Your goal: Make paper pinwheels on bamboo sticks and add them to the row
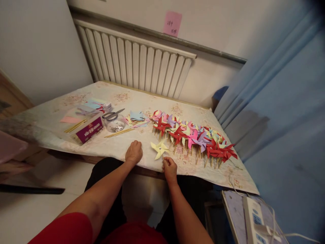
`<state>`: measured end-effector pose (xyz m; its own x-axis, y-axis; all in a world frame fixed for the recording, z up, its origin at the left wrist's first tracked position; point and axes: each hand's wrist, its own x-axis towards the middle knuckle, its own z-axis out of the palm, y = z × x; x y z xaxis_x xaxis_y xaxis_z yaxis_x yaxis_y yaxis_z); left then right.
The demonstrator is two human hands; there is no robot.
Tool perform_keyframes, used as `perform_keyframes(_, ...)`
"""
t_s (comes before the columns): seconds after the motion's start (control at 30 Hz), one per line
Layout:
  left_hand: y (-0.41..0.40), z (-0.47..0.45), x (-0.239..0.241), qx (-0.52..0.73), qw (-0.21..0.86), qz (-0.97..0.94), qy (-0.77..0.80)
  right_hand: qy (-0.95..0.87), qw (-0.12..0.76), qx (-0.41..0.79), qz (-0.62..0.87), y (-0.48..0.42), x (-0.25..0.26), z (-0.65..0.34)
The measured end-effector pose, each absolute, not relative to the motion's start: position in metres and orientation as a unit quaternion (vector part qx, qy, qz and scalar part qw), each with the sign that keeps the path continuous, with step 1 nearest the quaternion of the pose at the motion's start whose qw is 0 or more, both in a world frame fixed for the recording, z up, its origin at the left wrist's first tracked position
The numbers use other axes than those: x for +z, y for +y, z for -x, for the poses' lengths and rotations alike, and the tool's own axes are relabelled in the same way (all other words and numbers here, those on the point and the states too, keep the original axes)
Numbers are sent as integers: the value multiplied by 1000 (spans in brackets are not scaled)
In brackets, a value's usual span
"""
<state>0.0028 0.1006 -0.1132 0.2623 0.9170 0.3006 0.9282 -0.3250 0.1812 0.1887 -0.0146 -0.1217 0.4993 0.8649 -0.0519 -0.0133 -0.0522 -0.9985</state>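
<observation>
A pale yellow paper pinwheel (159, 149) is held by its stick in my right hand (170, 166), with thumb and fingers pinched at the table's front edge. My left hand (133, 152) rests curled on the tablecloth to the left of it; what its fingers hold, if anything, is hidden. Rows of finished pinwheels (178, 135) in red, pink, purple and yellow lie on their sticks to the right. Loose thin sticks (119, 133) lie beyond my left hand, near a clear round dish (117, 126) of small shiny pins. Black-handled scissors (110, 116) rest across the dish.
A purple and white box (89, 129) with sticks stands at left, near pink paper (70, 119). Cut paper pieces (137, 116) are stacked mid-table. A radiator (137, 57) lines the wall behind. At right are a blue curtain (286, 101) and a power strip (256, 217) with cables.
</observation>
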Motion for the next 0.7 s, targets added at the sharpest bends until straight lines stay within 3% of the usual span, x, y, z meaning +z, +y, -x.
perform_keyframes(0.23,99,-2,-112,-179,24,797,-576,-382,572,309,657,-12,-126,-193)
perform_keyframes(0.7,95,-5,-111,-182,28,830,-527,-398,463,347,712,-3,-112,-193)
